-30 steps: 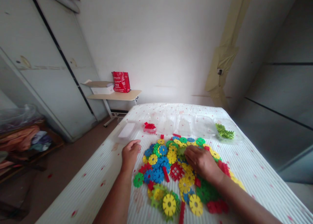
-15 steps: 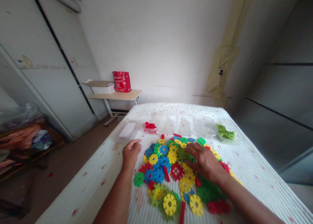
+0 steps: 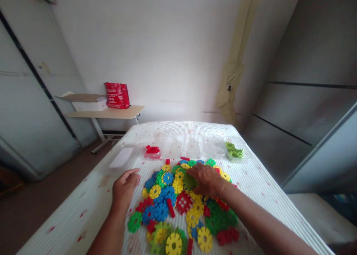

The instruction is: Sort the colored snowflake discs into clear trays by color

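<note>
A pile of flat plastic gear-shaped pieces [image 3: 173, 199] in red, blue, yellow and green lies on a white ribbed bed cover [image 3: 264, 195]. My right hand [image 3: 206, 178] rests on top of the pile with its fingers curled over a dark green round piece [image 3: 189, 182]. My left hand [image 3: 124, 186] lies on the cover at the pile's left edge, fingers loosely curled, holding nothing that I can see. A red square grid piece [image 3: 183, 202] lies just below my right hand.
Clear plastic trays stand at the far end: one with red pieces [image 3: 152, 150], one with light green pieces [image 3: 234, 150], and a white lid [image 3: 121, 157] at the left. A side table [image 3: 111, 113] carries a red bag [image 3: 116, 95]. Walls close in on the right.
The camera has swung to the right and down. My right hand has slid a little toward the far side of the pile, over the dark green piece. My left hand stays in place.
</note>
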Demonstrator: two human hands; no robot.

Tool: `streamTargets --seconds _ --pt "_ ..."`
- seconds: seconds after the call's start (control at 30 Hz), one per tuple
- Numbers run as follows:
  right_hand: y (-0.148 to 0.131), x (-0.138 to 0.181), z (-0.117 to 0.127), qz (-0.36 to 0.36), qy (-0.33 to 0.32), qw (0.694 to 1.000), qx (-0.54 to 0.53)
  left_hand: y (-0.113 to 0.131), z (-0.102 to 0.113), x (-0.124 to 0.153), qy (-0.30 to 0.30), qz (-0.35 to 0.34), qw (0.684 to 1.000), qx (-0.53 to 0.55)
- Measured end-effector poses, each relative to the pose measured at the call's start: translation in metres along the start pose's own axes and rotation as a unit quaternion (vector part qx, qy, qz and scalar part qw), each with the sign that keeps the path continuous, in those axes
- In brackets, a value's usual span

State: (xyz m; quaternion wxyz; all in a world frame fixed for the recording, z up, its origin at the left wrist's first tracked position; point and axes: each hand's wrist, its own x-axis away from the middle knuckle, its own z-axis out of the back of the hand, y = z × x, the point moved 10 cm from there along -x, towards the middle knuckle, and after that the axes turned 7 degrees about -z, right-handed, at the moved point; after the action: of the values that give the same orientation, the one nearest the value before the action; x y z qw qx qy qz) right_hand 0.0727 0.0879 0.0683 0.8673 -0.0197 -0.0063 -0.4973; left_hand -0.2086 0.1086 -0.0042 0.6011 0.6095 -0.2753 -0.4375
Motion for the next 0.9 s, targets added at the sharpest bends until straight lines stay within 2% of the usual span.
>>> streamTargets --seconds 0.13,0.2,0.3,0.37,0.4,0.47,0.57,0.67,0.9 --pt "0.001 0.002 0.012 -0.004 0.025 0.999 -0.033 -0.006 0.001 -0.003 -0.006 0.001 1.000 -0.007" --pt "0.017 0.006 0.024 -0.020 0.057 0.996 -0.071 -0.009 0.002 -0.004 -0.008 0.000 1.000 -0.010" --pt "0.077 0.016 0.054 -0.107 0.143 0.980 -0.085 -0.013 0.003 -0.005 -0.008 0.003 1.000 -0.014" --pt "0.135 0.028 0.074 -0.203 0.200 0.957 -0.048 -0.013 0.003 -0.005 -0.010 0.005 1.000 -0.018" --pt "0.166 0.033 0.080 -0.259 0.206 0.943 -0.022 -0.012 0.003 -0.004 -0.011 0.004 1.000 -0.021" --pt "0.221 0.041 0.078 -0.355 0.167 0.920 0.024 -0.009 0.002 -0.003 -0.013 0.002 1.000 -0.026" --pt "0.270 0.041 0.066 -0.396 0.116 0.911 0.033 -0.006 0.002 -0.002 -0.012 0.001 0.999 -0.032" --pt "0.289 0.031 0.046 -0.393 0.076 0.916 0.031 -0.005 0.003 -0.002 -0.005 0.005 0.999 -0.032" --pt "0.299 0.003 0.013 -0.379 0.012 0.925 0.027 -0.007 0.005 -0.002 0.004 0.003 0.999 -0.034"
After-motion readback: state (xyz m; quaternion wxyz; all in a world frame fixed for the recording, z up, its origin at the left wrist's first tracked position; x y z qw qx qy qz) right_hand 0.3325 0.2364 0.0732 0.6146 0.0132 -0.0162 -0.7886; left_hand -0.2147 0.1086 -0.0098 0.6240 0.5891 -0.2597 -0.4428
